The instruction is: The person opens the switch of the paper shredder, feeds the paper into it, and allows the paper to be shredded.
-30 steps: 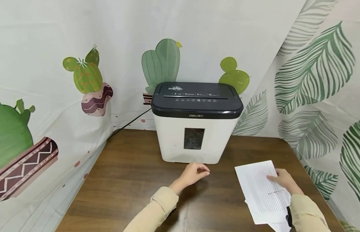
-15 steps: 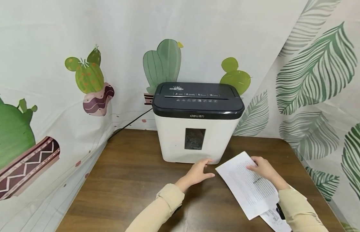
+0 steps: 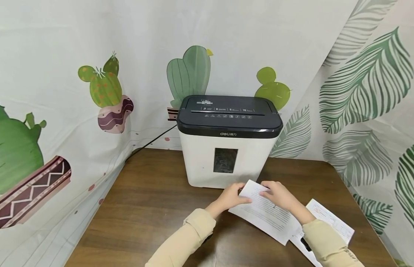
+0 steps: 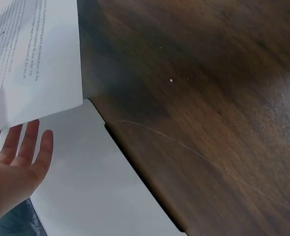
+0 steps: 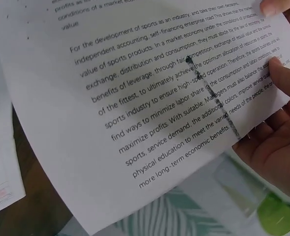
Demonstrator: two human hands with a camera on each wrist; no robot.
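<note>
My right hand (image 3: 277, 194) pinches a printed sheet of paper (image 3: 270, 218) at its far edge, thumb on the text and fingers behind, as the right wrist view shows. The sheet tilts above the table in front of the shredder. At its upper left corner is my left hand (image 3: 228, 198), thumb over the print side and fairly straight fingers (image 4: 46, 145) spread under the edge. A short dark pen stroke (image 5: 213, 93) crosses the printed lines. Behind both hands stands a white paper shredder (image 3: 200, 159) with a dark lid (image 3: 227, 124) and a slot along its top.
More paper sheets (image 3: 337, 224) lie at the right of the brown wooden table (image 3: 143, 211), partly under the right forearm. A black power cord (image 3: 153, 140) runs from the shredder to the table's back left. A patterned curtain (image 3: 143, 55) hangs behind.
My right hand has lifted the printed sheet and carried it left, uncovering other sheets. My left hand has spread its fingers and moved slightly right, to the sheet's corner.
</note>
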